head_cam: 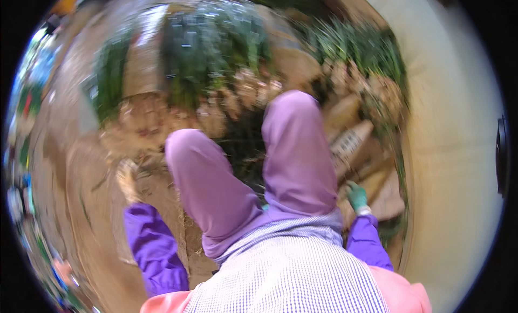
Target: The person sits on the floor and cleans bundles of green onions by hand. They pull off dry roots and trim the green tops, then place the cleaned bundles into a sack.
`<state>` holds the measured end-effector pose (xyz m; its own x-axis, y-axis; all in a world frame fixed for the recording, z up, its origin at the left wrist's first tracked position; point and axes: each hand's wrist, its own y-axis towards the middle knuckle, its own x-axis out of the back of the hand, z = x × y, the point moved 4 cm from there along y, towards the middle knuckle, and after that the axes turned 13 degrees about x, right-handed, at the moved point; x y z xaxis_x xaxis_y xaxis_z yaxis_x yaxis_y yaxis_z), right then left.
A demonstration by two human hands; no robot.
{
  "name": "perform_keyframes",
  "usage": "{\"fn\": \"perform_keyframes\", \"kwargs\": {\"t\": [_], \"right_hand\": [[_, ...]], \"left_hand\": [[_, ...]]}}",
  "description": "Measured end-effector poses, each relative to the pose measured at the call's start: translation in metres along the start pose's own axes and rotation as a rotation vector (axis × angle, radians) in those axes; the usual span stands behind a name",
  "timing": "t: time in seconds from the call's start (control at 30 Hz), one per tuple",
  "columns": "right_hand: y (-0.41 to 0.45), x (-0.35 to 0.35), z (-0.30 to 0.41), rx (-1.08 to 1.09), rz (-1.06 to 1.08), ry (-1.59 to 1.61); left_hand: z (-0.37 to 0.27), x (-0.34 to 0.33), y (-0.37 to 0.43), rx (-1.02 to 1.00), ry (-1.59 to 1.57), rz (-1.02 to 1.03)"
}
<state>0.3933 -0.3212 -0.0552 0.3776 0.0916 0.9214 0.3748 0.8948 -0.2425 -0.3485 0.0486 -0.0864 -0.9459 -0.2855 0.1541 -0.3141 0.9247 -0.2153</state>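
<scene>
My left hand (pixel 128 181), seemingly bare, reaches down beside some loose roots on the brown floor covering, left of my knees. Blur hides its fingers, so a grip cannot be made out. On the other side my right hand (pixel 357 196), in a green glove, is at the brown sacking beside my thigh; its fingers are partly hidden. Beyond my knees lie bunches of long green stalks (pixel 214 42) with pale, reddish root ends (pixel 247 88) towards me. Another such bunch (pixel 352 46) lies at the upper right.
Dark loose roots (pixel 247 151) lie between my knees. Brown sacks (pixel 348 143), one with printing, are heaped at the right, beside a pale wall (pixel 445 151). Brown ground (pixel 77 191) extends at the left, with blurred, colourful items along the far left edge.
</scene>
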Motion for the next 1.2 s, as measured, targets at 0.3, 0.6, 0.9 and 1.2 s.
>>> {"fn": "perform_keyframes", "kwargs": {"t": [0.3, 0.6, 0.9, 1.2], "right_hand": [[-0.058, -0.025, -0.031, -0.376, -0.161, 0.256], [0.098, -0.020, -0.023, -0.744, -0.119, 0.437], [0.125, 0.130, -0.085, -0.119, -0.627, 0.576], [0.095, 0.361, 0.031, 0.328, -0.590, 1.500]], "left_hand": [[-0.274, -0.288, 0.006, -0.142, 0.024, 0.651], [-0.272, -0.382, -0.059, -0.058, 0.355, 0.726], [-0.292, -0.366, -0.069, -0.171, 0.354, 0.761], [-0.271, -0.505, -0.209, 0.058, 0.320, 1.352]]}}
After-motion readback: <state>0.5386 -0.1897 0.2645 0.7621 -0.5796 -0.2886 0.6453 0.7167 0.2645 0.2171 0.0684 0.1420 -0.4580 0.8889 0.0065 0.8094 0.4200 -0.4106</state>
